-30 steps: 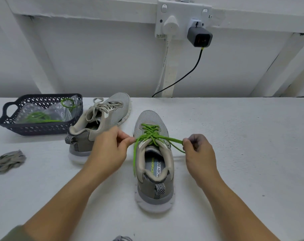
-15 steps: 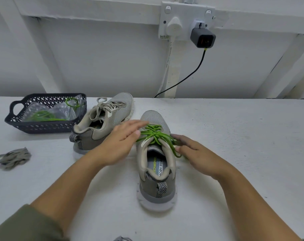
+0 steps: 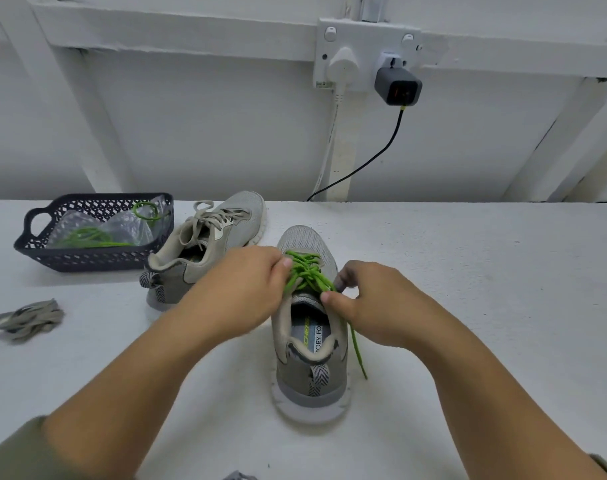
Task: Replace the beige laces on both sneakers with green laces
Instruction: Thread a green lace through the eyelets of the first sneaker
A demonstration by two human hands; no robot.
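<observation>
White table (image 3: 468, 306) carries everything. Sneaker (image 3: 309, 368) sits between both hands, heel toward the person so the eyelets are reachable. Green lace (image 3: 305, 273) is fully threaded, so prob the knot stage. 2nd sneaker (image 3: 205, 244) is just beyond the L hand w/ beige laces in; judged next. Basket (image 3: 87, 261) is well left of the L hand w/ spare green lace (image 3: 87, 235). L hand (image 3: 236, 289) and R hand (image 3: 375, 306) are both curled, each pinching a strand at the tongue. Removed beige lace (image 3: 25, 320) lies left of the L forearm.

White table (image 3: 468, 271) against white framed wall (image 3: 191, 133), socket (image 3: 364, 51) holding white plug (image 3: 343, 65) and grey charger (image 3: 398, 86).
</observation>
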